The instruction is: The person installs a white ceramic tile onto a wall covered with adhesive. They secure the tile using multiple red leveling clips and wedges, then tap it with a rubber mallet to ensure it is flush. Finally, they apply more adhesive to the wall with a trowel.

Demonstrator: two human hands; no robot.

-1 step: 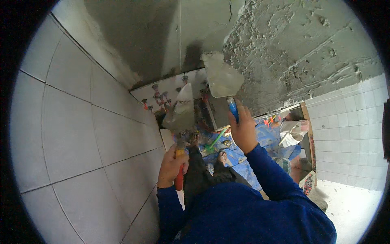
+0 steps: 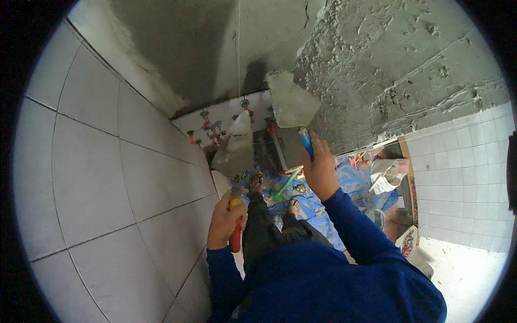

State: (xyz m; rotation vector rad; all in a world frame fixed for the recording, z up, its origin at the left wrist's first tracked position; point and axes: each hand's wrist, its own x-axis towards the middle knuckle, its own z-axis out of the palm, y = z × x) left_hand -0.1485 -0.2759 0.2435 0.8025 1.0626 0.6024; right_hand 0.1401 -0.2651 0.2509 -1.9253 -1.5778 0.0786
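My left hand (image 2: 226, 219) is closed around the red and yellow handle of a pointed trowel (image 2: 235, 151), whose grey blade points up and away near the tiled wall on the left. In my right hand (image 2: 322, 171) is a second trowel (image 2: 293, 100) with a blue handle. Its broad blade is smeared with grey mortar and overlaps the rough mortar wall (image 2: 388, 59) in view; whether it touches the wall I cannot tell. A row of white tile (image 2: 223, 110) runs along the wall's base, with several red and black tile-levelling clips (image 2: 205, 116) on it.
Large pale tiles (image 2: 91, 161) cover the left wall; smaller white tiles (image 2: 458, 177) line the right. A thin string (image 2: 239, 54) hangs down the far wall. Below lie blue sheeting (image 2: 318, 212), a green stick (image 2: 289, 182), a white bag (image 2: 388, 175) and a tub (image 2: 376, 217).
Both hands and their trowels have shifted very slightly to the left. Each hand keeps its hold.
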